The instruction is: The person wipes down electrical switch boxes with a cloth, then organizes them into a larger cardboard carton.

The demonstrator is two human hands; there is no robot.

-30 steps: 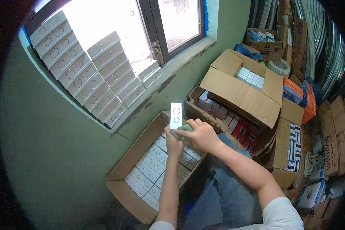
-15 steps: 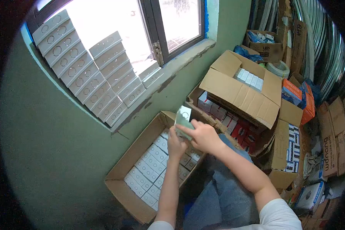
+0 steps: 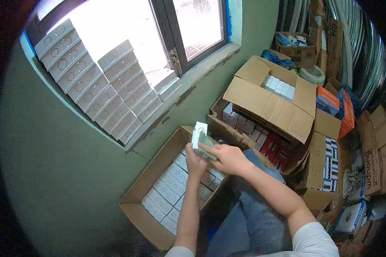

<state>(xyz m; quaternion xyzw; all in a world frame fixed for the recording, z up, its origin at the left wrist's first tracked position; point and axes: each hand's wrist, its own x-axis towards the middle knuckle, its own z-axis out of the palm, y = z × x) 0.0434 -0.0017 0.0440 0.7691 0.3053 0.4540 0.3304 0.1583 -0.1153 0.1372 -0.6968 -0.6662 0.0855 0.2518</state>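
Observation:
A small white box [image 3: 200,129] with a round mark stands upright in my left hand [image 3: 195,162], whose fingers are wrapped round its lower part. My right hand [image 3: 228,158] is against the box from the right, with a thin pale green piece [image 3: 207,142] at its fingers, touching the box. Below both hands is an open cardboard box [image 3: 134,187] holding rows of white boxes [image 3: 166,186] with round marks on top.
Stacks of white boxes [image 3: 79,72] line the window sill at the left. To the right are an open carton [image 3: 266,103], a carton of dark-and-white boxes [image 3: 313,171], orange boxes [image 3: 328,100] and coiled tubing [image 3: 349,43].
Both hands have shifted slightly down with the white box. The box has turned to show more of its side, and my right fingers lie lower across it.

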